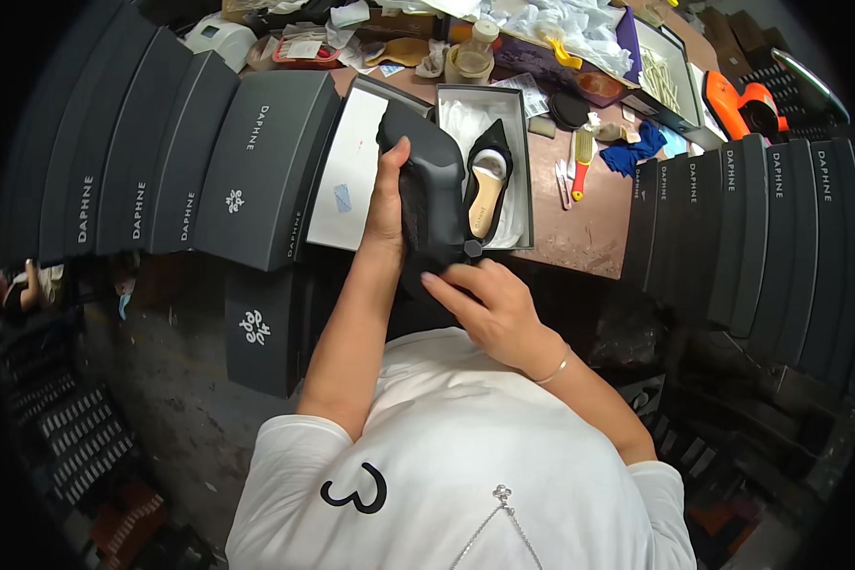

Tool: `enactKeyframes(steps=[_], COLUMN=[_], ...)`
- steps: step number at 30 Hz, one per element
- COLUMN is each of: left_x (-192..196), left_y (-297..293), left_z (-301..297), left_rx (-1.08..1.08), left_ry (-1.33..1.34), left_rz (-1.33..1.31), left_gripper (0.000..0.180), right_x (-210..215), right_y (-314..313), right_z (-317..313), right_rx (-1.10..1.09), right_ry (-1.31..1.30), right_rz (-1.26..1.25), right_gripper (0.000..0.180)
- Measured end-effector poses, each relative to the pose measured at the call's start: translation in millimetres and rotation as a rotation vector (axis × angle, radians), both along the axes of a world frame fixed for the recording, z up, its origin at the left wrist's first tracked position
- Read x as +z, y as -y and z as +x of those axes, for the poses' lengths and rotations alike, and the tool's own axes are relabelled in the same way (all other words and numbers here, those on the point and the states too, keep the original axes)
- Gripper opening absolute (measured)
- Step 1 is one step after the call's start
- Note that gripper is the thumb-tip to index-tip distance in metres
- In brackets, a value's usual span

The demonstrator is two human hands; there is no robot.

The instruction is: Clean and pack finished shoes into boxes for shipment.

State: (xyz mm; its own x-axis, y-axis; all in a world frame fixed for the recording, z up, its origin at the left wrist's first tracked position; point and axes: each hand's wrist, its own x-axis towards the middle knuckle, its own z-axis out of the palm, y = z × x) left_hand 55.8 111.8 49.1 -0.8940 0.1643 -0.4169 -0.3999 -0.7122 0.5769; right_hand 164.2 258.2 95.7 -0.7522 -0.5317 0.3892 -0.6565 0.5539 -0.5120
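A black heeled shoe (434,190) is tilted above the table edge, its dark sole turned up toward me and its toe pointing away. My left hand (387,195) grips it from the left, thumb on top; the other fingers are hidden beneath. At the near end, by the small heel, my right hand (494,306) has its fingers bent against the shoe. Just beyond, a matching black pointed shoe (490,182) with a beige insole lies in an open shoebox (522,223), on white tissue paper (465,119). The white-lined box lid (340,180) is left of it, partly behind my left hand.
Dark grey shoeboxes (256,161) stand in rows at left and right (741,228). On the brown table (579,249) are a yellow-and-red brush (581,161), a blue cloth (634,149), a lidded bottle (475,54), an orange tool (731,103) and a purple-edged box (598,85) of white paper.
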Motion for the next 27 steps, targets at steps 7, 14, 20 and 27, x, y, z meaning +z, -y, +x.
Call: enactKeyframes(steps=[7,14,20,27], left_x=[-1,0,4,-36], left_y=[-33,-45,-41,-2], left_z=[31,38,27,20], left_rx=[0.092,0.053,-0.139,-0.061], left_ry=[0.027,-0.038,-0.117,-0.212], left_rz=[-0.110,-0.033,0.151,-0.081], left_gripper=[0.060,0.064,0.063,0.055], right_x=[-10,-9,19,13], right_y=[-91,-86,-59,-34], right_z=[34,25,-4,1], right_rx=[0.005,0.140,0.042,0.131], right_ry=[0.037,-0.076,0.205,0.550], right_rz=[-0.093,-0.030,-0.264,-0.136], right_gripper=[0.044,0.036,0.049,0.048])
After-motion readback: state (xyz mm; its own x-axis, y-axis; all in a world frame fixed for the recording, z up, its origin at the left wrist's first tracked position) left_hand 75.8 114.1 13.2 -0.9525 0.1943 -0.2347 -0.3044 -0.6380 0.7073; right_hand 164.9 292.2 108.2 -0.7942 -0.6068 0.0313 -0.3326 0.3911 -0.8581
